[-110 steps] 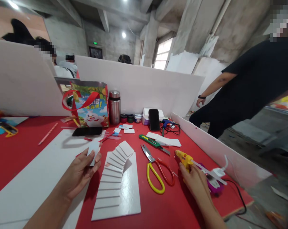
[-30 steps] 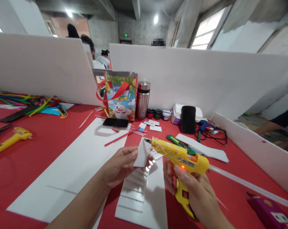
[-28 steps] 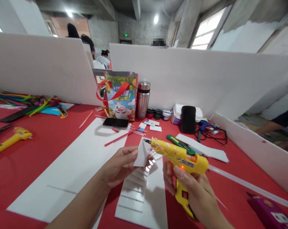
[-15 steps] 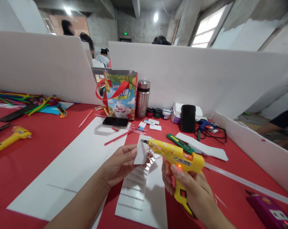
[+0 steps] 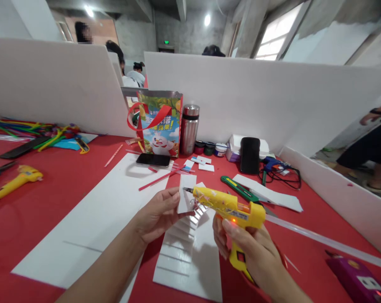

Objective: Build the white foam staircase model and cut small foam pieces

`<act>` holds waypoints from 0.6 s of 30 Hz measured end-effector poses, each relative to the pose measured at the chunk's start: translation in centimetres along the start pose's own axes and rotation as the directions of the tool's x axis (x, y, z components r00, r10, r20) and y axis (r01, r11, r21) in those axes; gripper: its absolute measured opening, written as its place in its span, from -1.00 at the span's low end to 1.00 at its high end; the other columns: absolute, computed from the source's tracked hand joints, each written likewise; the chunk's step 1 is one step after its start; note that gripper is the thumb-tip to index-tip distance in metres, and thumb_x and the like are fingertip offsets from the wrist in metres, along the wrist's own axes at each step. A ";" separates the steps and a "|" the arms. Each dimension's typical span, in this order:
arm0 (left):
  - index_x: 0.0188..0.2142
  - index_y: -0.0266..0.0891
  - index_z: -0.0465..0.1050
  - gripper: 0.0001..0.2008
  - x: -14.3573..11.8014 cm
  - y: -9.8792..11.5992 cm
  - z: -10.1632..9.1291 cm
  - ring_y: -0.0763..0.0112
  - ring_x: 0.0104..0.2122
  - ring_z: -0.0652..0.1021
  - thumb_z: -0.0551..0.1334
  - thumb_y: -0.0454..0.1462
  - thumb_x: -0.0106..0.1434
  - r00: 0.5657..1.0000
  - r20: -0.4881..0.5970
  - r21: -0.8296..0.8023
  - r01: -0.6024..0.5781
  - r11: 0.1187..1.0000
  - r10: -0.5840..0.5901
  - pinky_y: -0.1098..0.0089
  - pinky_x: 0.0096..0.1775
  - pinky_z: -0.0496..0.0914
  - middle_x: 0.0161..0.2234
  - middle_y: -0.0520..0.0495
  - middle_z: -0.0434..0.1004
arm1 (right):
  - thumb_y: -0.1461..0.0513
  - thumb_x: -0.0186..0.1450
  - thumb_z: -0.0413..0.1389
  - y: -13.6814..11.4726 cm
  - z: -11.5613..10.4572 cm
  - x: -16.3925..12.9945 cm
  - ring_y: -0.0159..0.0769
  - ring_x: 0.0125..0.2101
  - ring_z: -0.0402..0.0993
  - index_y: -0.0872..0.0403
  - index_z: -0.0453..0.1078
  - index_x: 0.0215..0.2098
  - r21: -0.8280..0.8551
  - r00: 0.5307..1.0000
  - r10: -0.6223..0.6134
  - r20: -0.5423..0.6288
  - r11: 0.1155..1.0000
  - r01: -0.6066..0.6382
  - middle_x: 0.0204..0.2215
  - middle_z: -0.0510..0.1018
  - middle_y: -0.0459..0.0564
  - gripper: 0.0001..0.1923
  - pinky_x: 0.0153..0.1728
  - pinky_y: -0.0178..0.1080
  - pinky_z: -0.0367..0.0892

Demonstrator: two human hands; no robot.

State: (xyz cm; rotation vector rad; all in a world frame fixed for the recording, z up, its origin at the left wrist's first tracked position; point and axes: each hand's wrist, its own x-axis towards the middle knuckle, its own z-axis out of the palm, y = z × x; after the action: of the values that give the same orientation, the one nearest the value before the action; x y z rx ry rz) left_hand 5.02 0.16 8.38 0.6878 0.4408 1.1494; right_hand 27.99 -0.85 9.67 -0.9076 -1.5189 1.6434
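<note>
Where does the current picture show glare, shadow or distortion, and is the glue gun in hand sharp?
Head view: window washed out, lamp glaring; head view: soft shadow on the stepped board, left of the right hand; head view: purple box looks stretched near the corner; head view: held glue gun looks fairly sharp.

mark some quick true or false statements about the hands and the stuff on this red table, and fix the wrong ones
1. The right hand holds a yellow glue gun. True.
2. The left hand holds the green cutter. False: it holds a small white piece; the cutter lies on the red table.
3. The steel bottle stands upright beside the patterned bag. True.
4. The small light on the held glue gun is off. False: it glows orange-red.
5. A second yellow glue gun lies on the table, to the left. True.
</note>
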 end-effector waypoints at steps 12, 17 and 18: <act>-0.04 -0.30 0.60 -0.67 0.2 -0.2 -0.6 0.33 -0.10 0.61 0.43 -0.21 0.22 0.997 -0.056 -0.056 -0.048 0.997 0.045 0.37 -0.01 0.50 -0.10 -0.15 0.66 | -0.09 0.41 0.04 -1.2 0.3 0.0 -0.36 -0.54 0.27 0.07 0.29 -0.56 -0.127 0.998 0.034 0.057 0.992 -0.026 -0.58 0.32 -0.08 -0.47 -0.51 -0.25 0.20; -0.06 -0.29 0.60 -0.68 0.3 -0.3 -0.6 0.36 -0.13 0.62 0.44 -0.21 0.21 0.996 -0.059 -0.079 -0.077 0.994 0.072 0.43 -0.05 0.49 -0.12 -0.11 0.68 | -0.08 0.40 0.06 -1.1 0.4 0.0 -0.36 -0.54 0.27 0.08 0.29 -0.57 -0.126 0.998 0.029 0.060 0.992 -0.021 -0.59 0.33 -0.08 -0.48 -0.51 -0.27 0.21; -0.06 -0.29 0.60 -0.68 0.3 -0.2 -0.6 0.36 -0.14 0.62 0.44 -0.21 0.21 0.995 -0.058 -0.082 -0.081 0.993 0.076 0.43 -0.06 0.50 -0.12 -0.11 0.69 | -0.07 0.41 0.06 -1.0 0.3 0.0 -0.36 -0.54 0.27 0.08 0.29 -0.57 -0.129 0.997 0.032 0.063 0.991 -0.024 -0.59 0.33 -0.08 -0.48 -0.51 -0.27 0.21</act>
State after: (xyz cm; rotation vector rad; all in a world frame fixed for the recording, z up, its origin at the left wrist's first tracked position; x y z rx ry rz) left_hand 4.94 0.56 7.81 0.6060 0.4121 1.2564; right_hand 27.74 -0.99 10.69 -0.9560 -1.6795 1.6239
